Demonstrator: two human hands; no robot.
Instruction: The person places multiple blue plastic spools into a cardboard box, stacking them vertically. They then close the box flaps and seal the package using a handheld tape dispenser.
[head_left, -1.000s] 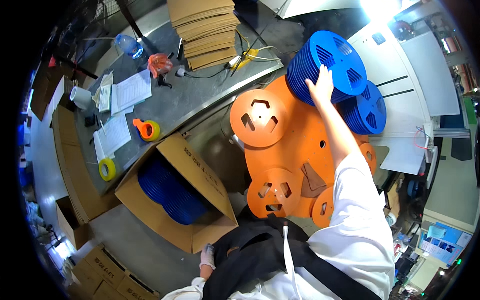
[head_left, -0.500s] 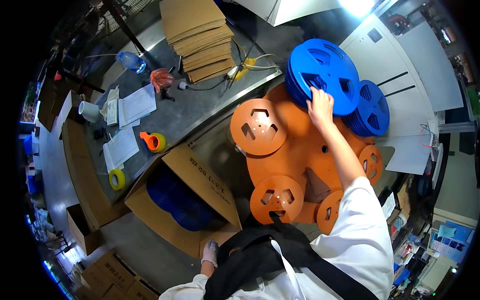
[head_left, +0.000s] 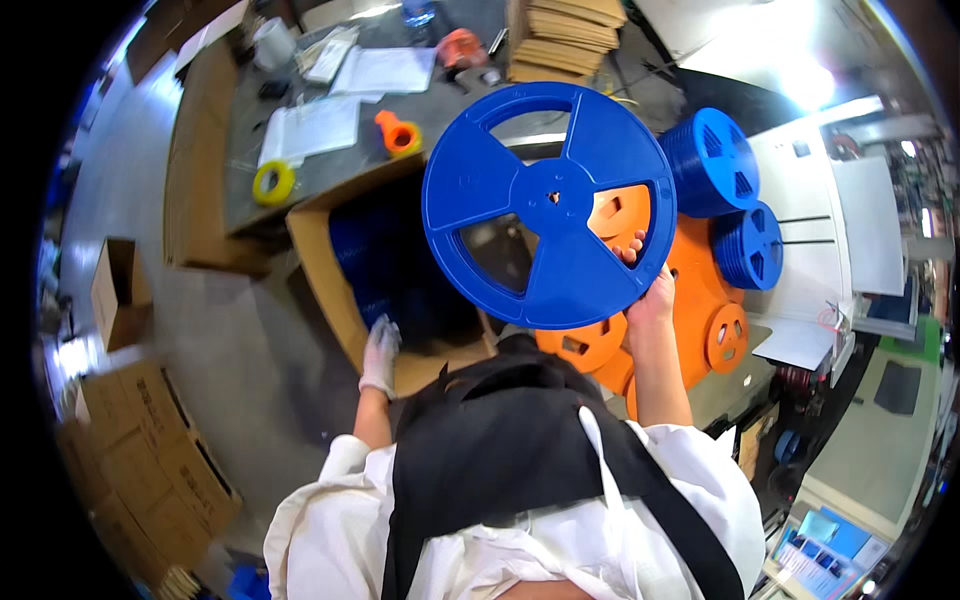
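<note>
Big blue reel (head_left: 548,205) is up in the middle of the frame, my right hand (head_left: 648,290) pinching its lower right rim, fingers curled shut on it. My gloved left hand (head_left: 379,352) rests loosely open on the cardboard box (head_left: 330,290) edge, centre left. I'd guess we're partway: box already holds blue reels, more stacked blue reels (head_left: 712,162) wait upper right.

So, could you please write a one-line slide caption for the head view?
Right hand lifts a blue reel above orange reels; gloved left hand rests on a cardboard box.
</note>
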